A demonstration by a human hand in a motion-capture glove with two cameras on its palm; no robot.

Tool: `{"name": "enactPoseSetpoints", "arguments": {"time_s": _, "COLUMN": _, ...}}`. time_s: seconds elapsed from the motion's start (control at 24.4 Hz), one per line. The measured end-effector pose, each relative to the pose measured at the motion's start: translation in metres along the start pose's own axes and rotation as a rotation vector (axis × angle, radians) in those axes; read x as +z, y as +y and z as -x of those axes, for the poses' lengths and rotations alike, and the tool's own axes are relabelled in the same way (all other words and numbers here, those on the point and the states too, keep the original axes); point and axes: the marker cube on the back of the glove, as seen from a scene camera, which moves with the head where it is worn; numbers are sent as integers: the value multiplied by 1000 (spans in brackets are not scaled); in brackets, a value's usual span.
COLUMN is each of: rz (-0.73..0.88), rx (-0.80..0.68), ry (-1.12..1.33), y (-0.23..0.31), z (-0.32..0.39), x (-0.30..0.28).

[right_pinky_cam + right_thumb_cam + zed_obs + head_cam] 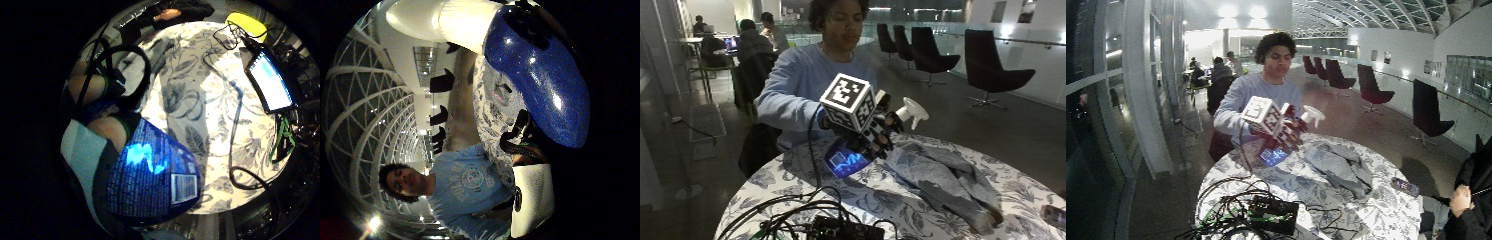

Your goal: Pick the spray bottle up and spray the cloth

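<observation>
Now the gloved right hand (873, 131) is holding the spray bottle (852, 155) up in the air above the counter (840, 197), fingers curled round the neck, so the grip is closed on the bottle. Its white spray head (913, 110) is sticking out past the fingers, pointing away from the person's chest, while the blue body is hanging below the hand and tilting toward the near edge of the counter. From the thumb-side palm view, the blue body (540, 80) and white top (440, 22) are filling much of the frame, lying right against the palm. From the little-finger side, the labelled lower part of the bottle (150, 175) is sitting close under the hand. Below and to the side of the bottle, the grey cloth (943, 175) is lying crumpled on the flower-patterned counter, apart from the bottle and untouched by the hand.
</observation>
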Motion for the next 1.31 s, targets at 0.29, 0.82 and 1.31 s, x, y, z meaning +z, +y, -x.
{"name": "enactPoseSetpoints", "arguments": {"time_s": 0.29, "rz": 181, "rx": 123, "ry": 149, "y": -32, "z": 7, "x": 15}}
{"name": "enactPoseSetpoints", "arguments": {"time_s": 0.82, "rz": 270, "rx": 171, "ry": 223, "y": -36, "z": 5, "x": 22}}
{"name": "enactPoseSetpoints", "arguments": {"time_s": 1.31, "rz": 276, "rx": 163, "ry": 215, "y": -35, "z": 8, "x": 26}}
